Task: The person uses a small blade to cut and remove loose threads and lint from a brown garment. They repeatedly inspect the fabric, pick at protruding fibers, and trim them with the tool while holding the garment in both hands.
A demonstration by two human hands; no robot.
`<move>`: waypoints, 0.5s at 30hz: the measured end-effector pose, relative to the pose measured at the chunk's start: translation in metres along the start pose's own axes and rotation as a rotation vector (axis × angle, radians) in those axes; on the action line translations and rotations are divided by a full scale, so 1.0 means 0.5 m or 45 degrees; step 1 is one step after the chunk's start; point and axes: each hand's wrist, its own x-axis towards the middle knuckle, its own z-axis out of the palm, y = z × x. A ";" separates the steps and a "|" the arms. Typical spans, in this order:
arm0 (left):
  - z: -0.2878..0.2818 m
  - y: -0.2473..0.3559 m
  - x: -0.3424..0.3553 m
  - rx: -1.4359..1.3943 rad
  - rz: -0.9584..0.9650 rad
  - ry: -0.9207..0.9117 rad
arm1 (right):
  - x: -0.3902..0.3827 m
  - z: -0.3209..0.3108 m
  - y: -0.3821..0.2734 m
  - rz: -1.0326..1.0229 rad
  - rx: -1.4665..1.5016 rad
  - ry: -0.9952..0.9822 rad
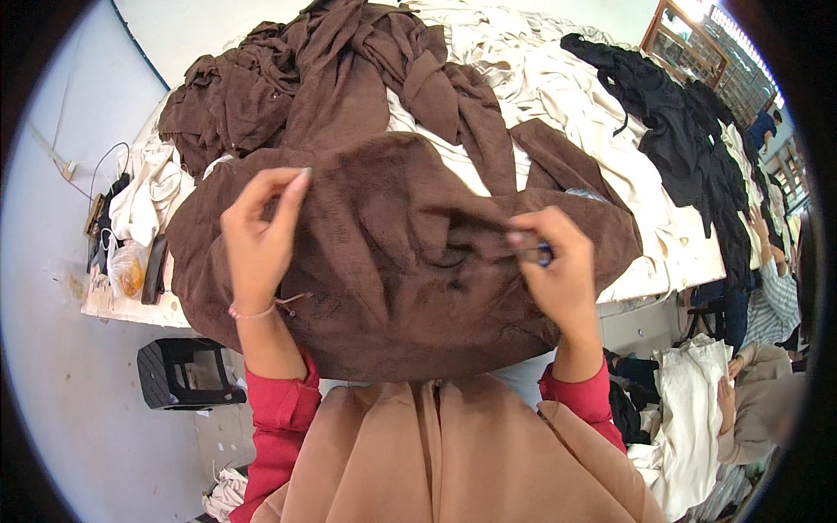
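A dark brown cloth garment (375, 305) lies spread and rumpled before me, hanging over the table's front edge. Above its left part is my left hand (261, 231), thumb and fingertips pinched together; whatever they pinch is too small to make out. My right hand (558, 266) is closed around a small tool (542, 254) with a blue part, over the garment's right side. Motion blurs this tool, and the fingers cover most of it.
More brown cloth (340, 78) is heaped behind, beside cream cloth (558, 96) and black cloth (671, 131). At the table's left stands a clear plastic bag (127, 270). A black stool (187, 375) is on the floor at left. People work at right, one handling cream cloth (684, 410).
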 end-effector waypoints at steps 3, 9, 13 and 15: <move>-0.063 -0.017 -0.034 -0.043 0.014 0.087 | -0.013 -0.046 0.007 -0.041 -0.061 0.320; -0.116 -0.072 -0.072 -0.081 0.233 -0.230 | -0.050 -0.052 0.040 -0.141 -0.112 0.188; -0.142 -0.085 -0.086 -0.059 0.250 -0.266 | -0.068 -0.046 0.056 -0.174 -0.167 0.149; -0.163 -0.082 -0.085 -0.047 0.202 -0.246 | -0.073 -0.049 0.058 -0.206 -0.159 0.143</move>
